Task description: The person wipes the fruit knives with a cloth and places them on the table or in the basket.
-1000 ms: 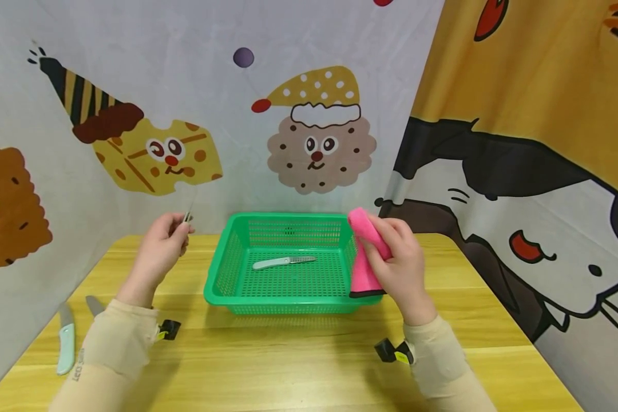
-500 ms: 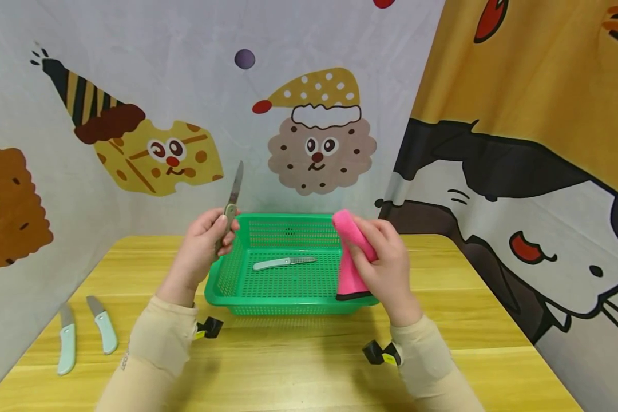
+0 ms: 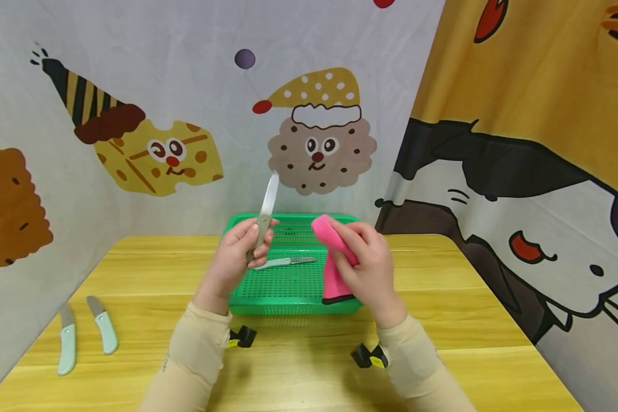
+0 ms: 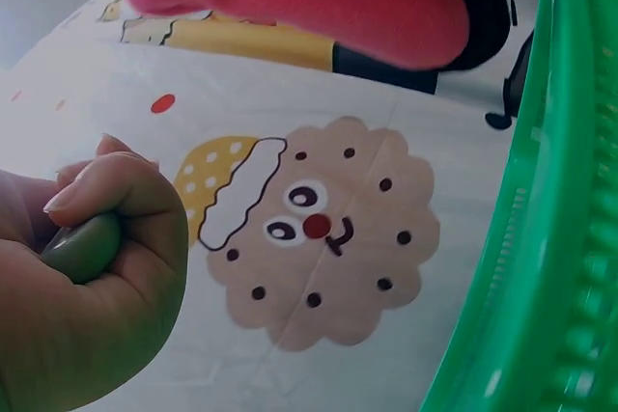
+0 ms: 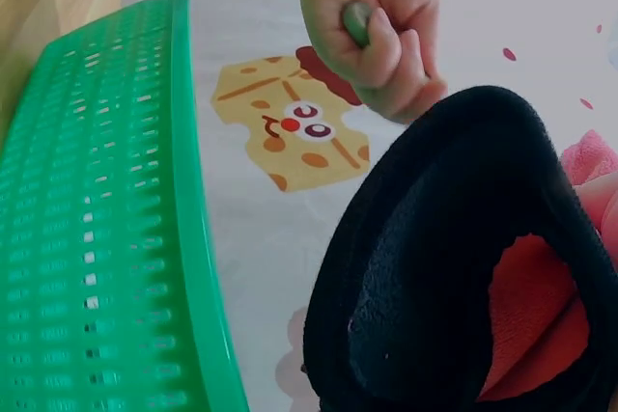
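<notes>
Wood-grain table (image 3: 298, 375) below, left hand (image 3: 235, 252) gripped a stiff-looking knife (image 3: 269, 199) by its safer handle (image 3: 263, 225), right hand (image 3: 373, 266) a soft-looking pink cloth (image 3: 333, 277).

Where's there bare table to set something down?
Right of the green basket, beyond the right sleeve, the table is bare. Another free patch lies between the two mint-handled knives and the left sleeve. It's crowded over the basket: left hand with a green-handled knife, right hand with a pink cloth, another knife lying inside.
</notes>
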A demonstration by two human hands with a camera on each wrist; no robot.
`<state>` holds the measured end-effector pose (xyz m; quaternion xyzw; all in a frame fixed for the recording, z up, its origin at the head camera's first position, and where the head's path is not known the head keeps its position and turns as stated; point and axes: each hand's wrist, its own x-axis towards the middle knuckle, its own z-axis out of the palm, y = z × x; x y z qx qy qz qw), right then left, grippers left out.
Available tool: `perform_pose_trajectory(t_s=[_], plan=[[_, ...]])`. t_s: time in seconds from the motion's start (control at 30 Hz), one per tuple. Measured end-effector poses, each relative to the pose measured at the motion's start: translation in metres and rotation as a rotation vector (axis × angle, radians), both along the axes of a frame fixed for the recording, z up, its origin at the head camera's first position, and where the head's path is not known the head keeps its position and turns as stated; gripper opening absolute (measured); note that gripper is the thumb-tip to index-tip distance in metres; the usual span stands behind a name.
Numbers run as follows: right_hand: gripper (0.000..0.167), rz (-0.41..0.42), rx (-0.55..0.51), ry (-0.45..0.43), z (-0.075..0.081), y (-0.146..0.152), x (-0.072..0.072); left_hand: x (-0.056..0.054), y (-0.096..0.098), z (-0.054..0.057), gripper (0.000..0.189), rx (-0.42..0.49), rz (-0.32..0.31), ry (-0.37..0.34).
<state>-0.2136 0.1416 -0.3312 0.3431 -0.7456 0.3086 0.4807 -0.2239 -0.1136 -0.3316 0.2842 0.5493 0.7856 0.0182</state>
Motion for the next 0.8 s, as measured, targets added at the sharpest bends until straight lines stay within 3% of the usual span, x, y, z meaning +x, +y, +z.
perform_pose_trajectory(t_s=[0.47,0.8], plan=[[0.047,-0.039,0.089,0.033,-0.001,-0.018,0.001,0.004,0.026,-0.017,0.029,0.012,-0.121,0.03],[0.045,-0.064,0.175,0.015,0.002,-0.026,0.003,0.008,0.036,-0.023,0.027,-0.095,-0.092,0.083]])
